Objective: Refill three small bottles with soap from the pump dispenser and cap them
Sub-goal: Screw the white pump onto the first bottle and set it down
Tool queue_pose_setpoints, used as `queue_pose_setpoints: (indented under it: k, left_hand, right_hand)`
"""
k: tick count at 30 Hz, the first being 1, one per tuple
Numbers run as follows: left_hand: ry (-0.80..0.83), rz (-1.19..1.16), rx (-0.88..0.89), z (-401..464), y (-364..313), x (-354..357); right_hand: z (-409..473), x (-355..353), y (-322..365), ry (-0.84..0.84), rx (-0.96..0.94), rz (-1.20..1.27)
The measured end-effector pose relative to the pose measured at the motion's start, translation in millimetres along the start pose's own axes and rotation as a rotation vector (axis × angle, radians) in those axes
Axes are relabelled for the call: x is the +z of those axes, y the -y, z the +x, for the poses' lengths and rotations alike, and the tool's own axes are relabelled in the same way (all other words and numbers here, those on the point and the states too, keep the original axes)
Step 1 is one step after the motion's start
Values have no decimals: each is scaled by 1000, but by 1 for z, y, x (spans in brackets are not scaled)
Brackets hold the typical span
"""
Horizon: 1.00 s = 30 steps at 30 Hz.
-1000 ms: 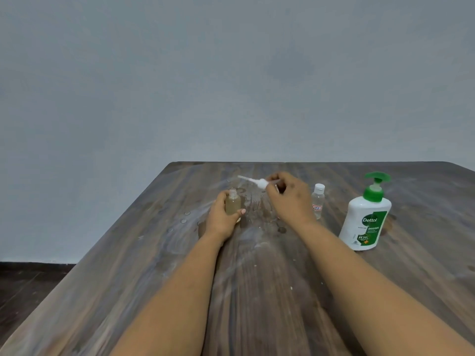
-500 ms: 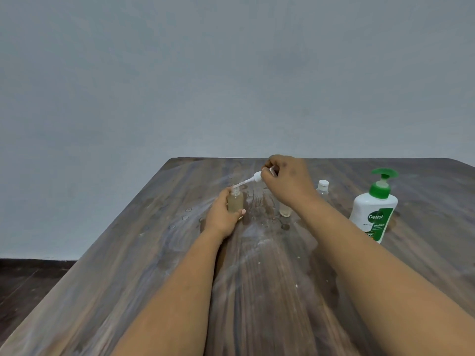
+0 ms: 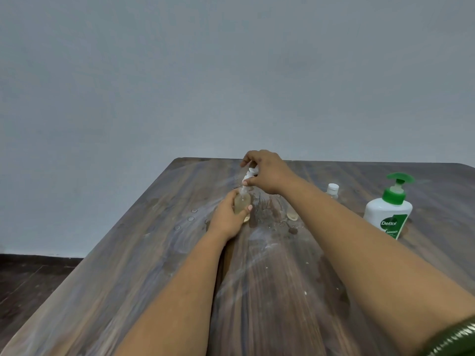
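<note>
Plain grey wall behind, dark wood-grain surface (image 3: pixel 282 291) with pale smears and wet-looking patches mid-way. Left hand (image 3: pixel 227 217), the holding grip, is wrapped round a small clear bottle (image 3: pixel 242 201) of yellowish liquid standing upright on the surface, thumb across the front. Right hand (image 3: pixel 267 173) sits directly above it, fingertips pinching a white spray cap (image 3: pixel 248 176); its lower end meets the bottle's neck, whether it is seated I cannot tell. Judged step: capping this bottle.

Handling guess: bottle light, thin plastic, probably slick from soap, squeezable, so hold the mid-body firmly but not hard. Cap small and rigid; take it at the collar, not the nozzle, and turn.

A second small bottle with white cap (image 3: pixel 333 190) stands to the right, just beyond the right forearm. Something small and clear sits near the forearm, too hidden to call. Green-topped Dettol pump dispenser (image 3: pixel 389 209) stands further right, well apart from both hands.
</note>
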<state>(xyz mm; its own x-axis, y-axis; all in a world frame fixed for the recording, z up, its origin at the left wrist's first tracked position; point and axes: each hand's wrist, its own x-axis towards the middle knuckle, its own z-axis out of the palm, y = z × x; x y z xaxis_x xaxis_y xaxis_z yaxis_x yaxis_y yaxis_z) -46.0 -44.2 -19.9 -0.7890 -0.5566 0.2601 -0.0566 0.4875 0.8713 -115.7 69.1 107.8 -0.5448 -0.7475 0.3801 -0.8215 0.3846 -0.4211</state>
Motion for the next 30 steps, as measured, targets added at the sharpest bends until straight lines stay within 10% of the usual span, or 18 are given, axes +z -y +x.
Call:
queue_pose_setpoints:
  k: [8,30]
  left_hand:
    - [21,-95,8,2,4,-1]
    - [10,-106,16,5,7,-2]
  right_hand:
    - [16,3,6,311,-48,-165]
    - [16,12,-16,284,-1,34]
